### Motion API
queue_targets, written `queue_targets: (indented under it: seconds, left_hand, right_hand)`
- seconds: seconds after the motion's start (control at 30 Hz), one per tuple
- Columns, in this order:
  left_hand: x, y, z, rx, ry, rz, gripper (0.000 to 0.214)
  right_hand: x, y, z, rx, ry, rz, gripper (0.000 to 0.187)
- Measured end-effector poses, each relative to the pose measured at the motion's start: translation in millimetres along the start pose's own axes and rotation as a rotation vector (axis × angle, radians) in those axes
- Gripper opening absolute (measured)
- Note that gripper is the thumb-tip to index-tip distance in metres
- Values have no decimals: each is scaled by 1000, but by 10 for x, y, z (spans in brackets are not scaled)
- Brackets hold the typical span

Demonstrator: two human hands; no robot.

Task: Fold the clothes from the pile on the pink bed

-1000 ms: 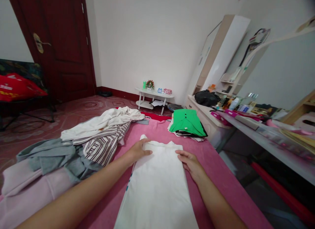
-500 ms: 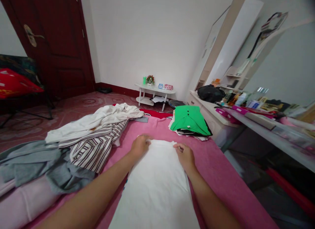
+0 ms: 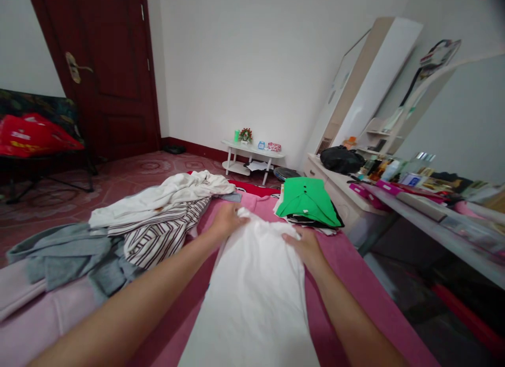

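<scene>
A white garment (image 3: 256,288) lies lengthwise in front of me on the pink bed cover (image 3: 339,298); its kind is not clear. My left hand (image 3: 229,220) pinches its far left corner, and my right hand (image 3: 305,244) grips the far right corner. Between the two hands the far edge is lifted a little and wrinkled. Just beyond my right hand sits a folded green garment (image 3: 305,199) on top of a stack of folded clothes. To the left of my left arm lies a loose heap with a white garment (image 3: 165,196), a striped garment (image 3: 158,233) and a grey one (image 3: 74,256).
Along the right side stands a dressing table (image 3: 426,214) crowded with bottles, a black bag (image 3: 341,160) at its far end. A small white table (image 3: 252,149) is by the far wall. At the left, a red bag (image 3: 37,135) rests on a chair near the dark red door (image 3: 102,67).
The far edge of the white garment has gone from flat to raised and crumpled between my hands. My left hand has moved slightly farther away. The camera view has shifted a little.
</scene>
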State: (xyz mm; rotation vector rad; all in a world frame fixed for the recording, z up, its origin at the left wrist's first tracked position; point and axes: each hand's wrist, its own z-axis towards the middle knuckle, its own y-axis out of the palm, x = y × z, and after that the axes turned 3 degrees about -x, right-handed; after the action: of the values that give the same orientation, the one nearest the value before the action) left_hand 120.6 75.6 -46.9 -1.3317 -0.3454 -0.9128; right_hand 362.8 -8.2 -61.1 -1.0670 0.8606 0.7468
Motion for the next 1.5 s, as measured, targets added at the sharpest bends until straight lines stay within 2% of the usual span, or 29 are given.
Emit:
queue_targets:
  seconds: [0.03, 0.1, 0.13, 0.2, 0.27, 0.3, 0.37, 0.43, 0.47, 0.5, 0.53, 0.6, 0.67, 0.7, 0.77, 0.8, 0.87, 0.93, 1.0, 1.1, 1.17, 1.23, 1.33, 1.43, 1.5]
  left_hand:
    - [149, -168, 87, 47, 65, -47, 14]
    - [471, -551, 242, 301, 324, -253, 23]
    - [620, -738, 293, 405, 429, -290, 25]
    - [828, -1025, 306, 491, 598, -259, 22]
    - [846, -1133, 177, 485, 685, -176, 15]
    - [773, -1111, 62, 457, 707, -137, 11]
    - [489, -942, -249, 342, 720, -68, 14]
    - [109, -689, -622, 127, 701, -1, 27]
    - [-74, -569, -809, -15, 698, 22, 32]
    - [-231, -473, -982, -152, 702, 49, 33]
    - [-349, -410, -1130, -229, 675, 75, 35]
    - [-443, -394, -1310, -351, 620, 106, 41]
    - [-345, -478, -1317, -429, 571, 123, 39]
    - [-240, -524, -1269, -441, 553, 131, 35]
    - [19, -547, -1127, -384, 507, 145, 29]
    - [140, -503, -1059, -328, 490, 145, 29]
    - [295, -300, -975, -247, 481, 155, 34]
    - [294, 8, -985, -235, 465, 219, 43]
    - [173, 312, -1072, -273, 419, 317, 54]
    - [-20, 568, -1222, -324, 390, 371, 57]
    - [-61, 581, -1251, -323, 384, 349, 58]
    - [-39, 514, -1205, -312, 376, 296, 57]
    - [4, 350, -1058, -313, 285, 219, 35]
    - [-31, 171, -937, -155, 80, 336, 26]
    - [-86, 73, -904, -23, -49, 491, 33]
  right_hand:
    - [-192, -97, 77, 66, -63, 0, 27]
    - [-615, -320, 218, 269, -240, -10, 32]
    - [-815, -427, 269, 323, -300, -7, 34]
    - [-1104, -581, 301, 401, -436, -65, 32]
    - [-1158, -618, 213, 425, -518, -148, 27]
    - [-1083, -591, 122, 411, -534, -181, 24]
    - [-756, -476, -141, 303, -510, -217, 20]
    - [-306, -347, -481, 97, -450, -256, 24]
    - [-91, -302, -658, -53, -389, -282, 28]
    - [90, -279, -824, -197, -331, -294, 34]
    - [219, -279, -966, -286, -286, -296, 42]
    - [298, -329, -1135, -366, -206, -295, 48]
    - [166, -388, -1122, -311, -177, -282, 43]
    - [55, -395, -1058, -261, -183, -273, 38]
    - [-173, -326, -871, -160, -235, -250, 32]
    - [-259, -244, -778, -127, -271, -252, 33]
    - [-332, -3, -653, -115, -334, -317, 38]
    - [-269, 280, -645, -159, -333, -472, 44]
    - [-129, 515, -728, -226, -268, -653, 50]
    - [46, 679, -876, -304, -210, -805, 53]
    - [86, 684, -918, -312, -221, -820, 52]
    - [85, 659, -912, -289, -239, -796, 49]
    - [70, 604, -868, -224, -279, -719, 40]
    - [55, 509, -831, -65, -230, -725, 38]
    - [38, 421, -814, 94, -129, -848, 37]
